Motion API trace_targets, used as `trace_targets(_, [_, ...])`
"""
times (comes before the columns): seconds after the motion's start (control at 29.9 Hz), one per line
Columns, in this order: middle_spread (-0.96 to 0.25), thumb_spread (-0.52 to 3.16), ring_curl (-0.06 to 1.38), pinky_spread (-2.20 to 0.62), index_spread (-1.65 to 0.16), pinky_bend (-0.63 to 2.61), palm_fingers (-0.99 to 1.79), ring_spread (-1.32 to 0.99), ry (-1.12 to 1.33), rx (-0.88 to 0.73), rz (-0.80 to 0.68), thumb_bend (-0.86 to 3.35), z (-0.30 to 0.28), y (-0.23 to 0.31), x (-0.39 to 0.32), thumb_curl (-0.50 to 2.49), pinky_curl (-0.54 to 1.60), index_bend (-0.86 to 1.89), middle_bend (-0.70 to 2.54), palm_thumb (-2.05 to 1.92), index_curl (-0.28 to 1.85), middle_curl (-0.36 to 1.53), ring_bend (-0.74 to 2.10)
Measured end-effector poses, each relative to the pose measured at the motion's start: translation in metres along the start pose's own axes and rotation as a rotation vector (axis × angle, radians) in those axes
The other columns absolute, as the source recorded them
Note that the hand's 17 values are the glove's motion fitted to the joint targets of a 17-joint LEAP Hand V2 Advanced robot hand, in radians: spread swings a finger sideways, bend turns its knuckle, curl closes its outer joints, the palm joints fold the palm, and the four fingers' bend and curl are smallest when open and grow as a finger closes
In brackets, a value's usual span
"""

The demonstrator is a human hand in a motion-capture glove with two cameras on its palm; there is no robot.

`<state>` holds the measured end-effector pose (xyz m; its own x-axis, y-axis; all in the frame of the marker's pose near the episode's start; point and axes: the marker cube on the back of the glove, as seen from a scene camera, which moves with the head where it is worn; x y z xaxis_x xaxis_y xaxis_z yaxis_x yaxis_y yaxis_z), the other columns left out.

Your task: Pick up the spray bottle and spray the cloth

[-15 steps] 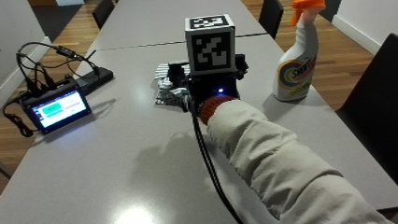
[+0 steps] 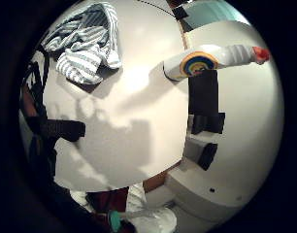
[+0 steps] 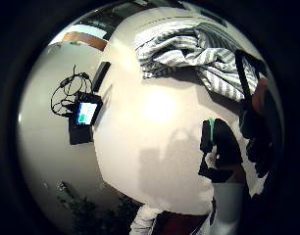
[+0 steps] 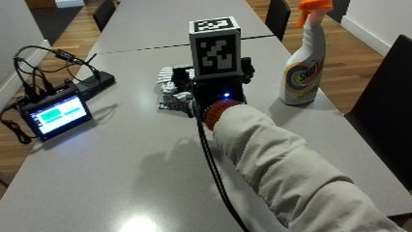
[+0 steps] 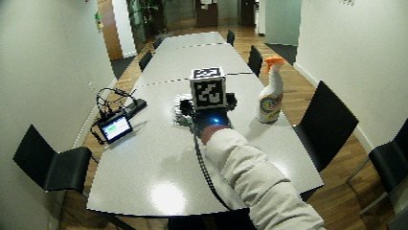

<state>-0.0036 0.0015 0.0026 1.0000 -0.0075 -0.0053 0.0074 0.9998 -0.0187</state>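
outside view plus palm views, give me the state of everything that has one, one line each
spray bottle: upright on the table, untouched, orange trigger on top
cloth: crumpled in a heap on the table, beyond the hand
hand: above the table near the cloth, holding nothing; fingers not clearly seen
small screen: lit, propped up, cables plugged in
table: bears all of these

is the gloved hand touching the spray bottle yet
Apart. In the outside view the spray bottle stands upright with bare table showing between it and the gloved hand, which is over the striped cloth.
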Motion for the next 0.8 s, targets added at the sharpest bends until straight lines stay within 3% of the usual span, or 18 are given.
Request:
trace_targets(0.44, [-0.12,0.9,0.44,-0.2,-0.18,0.99,1.3,-0.17,-0.08,-0.013,-0.047,0.23,-0.006,0.017,0.0,0.36,0.45,0.34,0.69,0.81,0.4,0.42,0.87])
trace_targets(0.6, [-0.11,0.91,0.46,-0.21,-0.18,0.92,1.23,-0.17,-0.385,0.017,-0.07,0.2,-0.018,0.04,0.028,0.39,0.46,0.32,0.69,0.83,0.42,0.44,0.88])
trace_targets(0.8, [-0.09,0.91,0.46,-0.21,-0.19,0.75,1.04,-0.15,-0.895,0.245,-0.08,0.17,-0.04,0.066,0.096,0.42,0.44,0.3,0.64,0.88,0.43,0.45,0.8])
